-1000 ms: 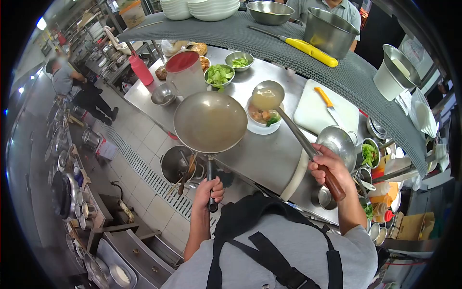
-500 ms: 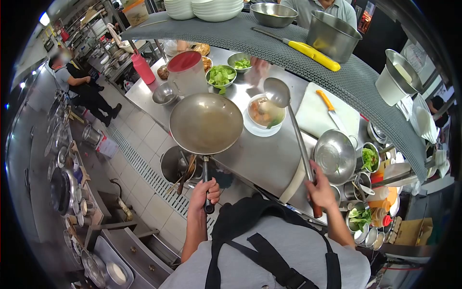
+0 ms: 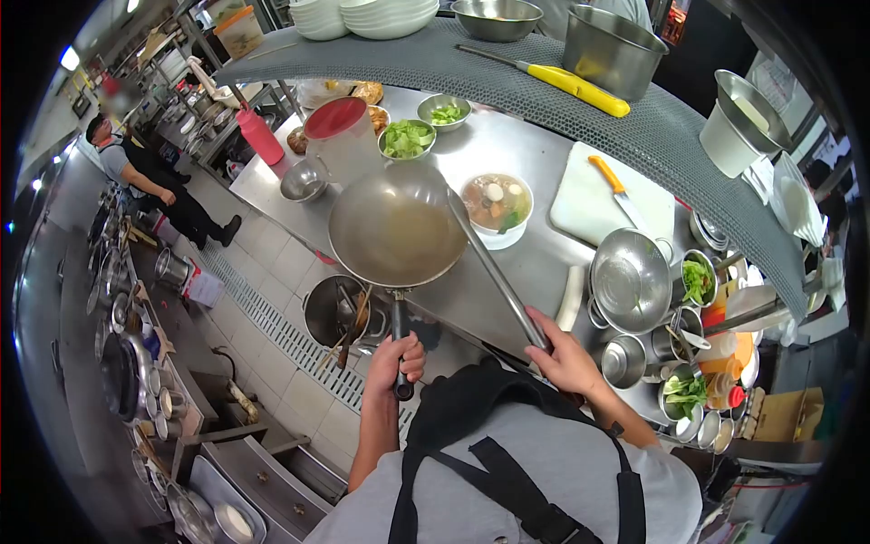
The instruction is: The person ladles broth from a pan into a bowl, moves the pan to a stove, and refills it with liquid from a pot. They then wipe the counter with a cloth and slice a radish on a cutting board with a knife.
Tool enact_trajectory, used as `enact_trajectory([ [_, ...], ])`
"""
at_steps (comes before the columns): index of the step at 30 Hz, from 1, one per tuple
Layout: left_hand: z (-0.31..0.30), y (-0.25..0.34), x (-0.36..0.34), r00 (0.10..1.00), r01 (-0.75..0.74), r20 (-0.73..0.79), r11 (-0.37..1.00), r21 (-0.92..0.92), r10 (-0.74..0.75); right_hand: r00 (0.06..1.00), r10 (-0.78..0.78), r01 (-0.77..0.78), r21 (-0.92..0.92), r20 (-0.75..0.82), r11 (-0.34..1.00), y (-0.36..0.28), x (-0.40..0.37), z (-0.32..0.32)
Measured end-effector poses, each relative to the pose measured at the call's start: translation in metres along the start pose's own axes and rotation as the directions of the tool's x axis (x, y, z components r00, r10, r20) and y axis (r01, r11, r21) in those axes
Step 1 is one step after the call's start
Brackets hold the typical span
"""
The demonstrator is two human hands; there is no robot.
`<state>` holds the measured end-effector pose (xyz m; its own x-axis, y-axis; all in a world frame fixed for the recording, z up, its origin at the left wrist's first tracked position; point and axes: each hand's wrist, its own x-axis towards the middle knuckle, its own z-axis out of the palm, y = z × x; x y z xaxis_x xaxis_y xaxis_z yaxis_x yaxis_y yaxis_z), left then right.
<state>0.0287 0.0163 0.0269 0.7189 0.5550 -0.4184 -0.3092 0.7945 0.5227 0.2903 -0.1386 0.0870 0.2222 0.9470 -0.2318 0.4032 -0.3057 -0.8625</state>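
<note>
My left hand (image 3: 395, 363) is wrapped round the black handle of a wide pan (image 3: 396, 227), which holds a thin, cloudy liquid. In my right hand (image 3: 560, 352) is the handle of a long ladle (image 3: 497, 272); its bowl end reaches the pan's right side and is hard to make out. Just right of the pan, a white bowl of soup (image 3: 497, 201) with pale round pieces and a green leaf stands on a white plate (image 3: 501, 240). Behind the pan are a clear container with a red lid (image 3: 337, 118) and a bowl of cut greens (image 3: 408, 139).
A white cutting board (image 3: 589, 195) bears an orange-handled knife (image 3: 616, 192). Near it sit a metal colander (image 3: 632, 279) and several small pots. A grey shelf (image 3: 417, 56) crosses above the counter. Below the pan stands a pot of utensils (image 3: 323, 313). Another person (image 3: 140, 172) stands far left.
My right hand and the ladle have moved left, from over the soup bowl to the pan. The other hand near the greens is out of sight.
</note>
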Motion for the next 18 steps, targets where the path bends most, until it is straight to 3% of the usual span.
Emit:
enact_trajectory([
  [4,0.016,-0.003,-0.007,0.999,-0.005,-0.053,0.999,0.042,0.007,0.999,0.017,-0.016,-0.021,0.045,1.0,-0.014,0.002,0.002],
  [6,0.015,-0.005,-0.008,0.999,-0.006,-0.05,0.999,0.033,0.007,0.989,0.068,-0.088,0.146,0.135,0.985,-0.012,0.003,0.004],
  [7,0.015,-0.005,-0.008,0.999,0.001,-0.042,0.999,0.032,0.0,0.987,0.065,-0.086,0.138,0.146,0.987,-0.013,0.004,0.002],
  [9,0.013,-0.006,-0.008,0.999,0.001,-0.04,1.0,0.029,0.0,0.944,0.128,-0.257,0.436,0.303,0.862,-0.017,0.003,-0.005],
  [10,0.012,-0.007,-0.008,0.999,0.012,-0.034,0.999,0.037,-0.011,0.943,0.127,-0.258,0.433,0.309,0.864,-0.022,0.002,-0.009],
  [12,0.01,-0.008,-0.007,0.999,0.017,-0.042,0.998,0.056,-0.015,0.897,0.179,-0.434,0.725,0.404,0.535,-0.031,0.001,-0.018],
  [13,0.01,-0.009,-0.006,0.999,0.026,-0.048,0.997,0.076,-0.023,0.898,0.18,-0.432,0.729,0.401,0.531,-0.029,0.001,-0.02],
  [15,0.008,-0.009,-0.006,0.999,0.035,-0.032,0.997,0.07,-0.033,0.873,0.064,-0.485,0.844,0.484,0.229,-0.023,0.0,-0.025],
  [18,0.014,-0.008,-0.003,0.998,0.046,-0.04,0.997,0.057,-0.044,0.868,-0.011,-0.492,0.863,0.496,0.114,-0.017,-0.004,-0.031],
])
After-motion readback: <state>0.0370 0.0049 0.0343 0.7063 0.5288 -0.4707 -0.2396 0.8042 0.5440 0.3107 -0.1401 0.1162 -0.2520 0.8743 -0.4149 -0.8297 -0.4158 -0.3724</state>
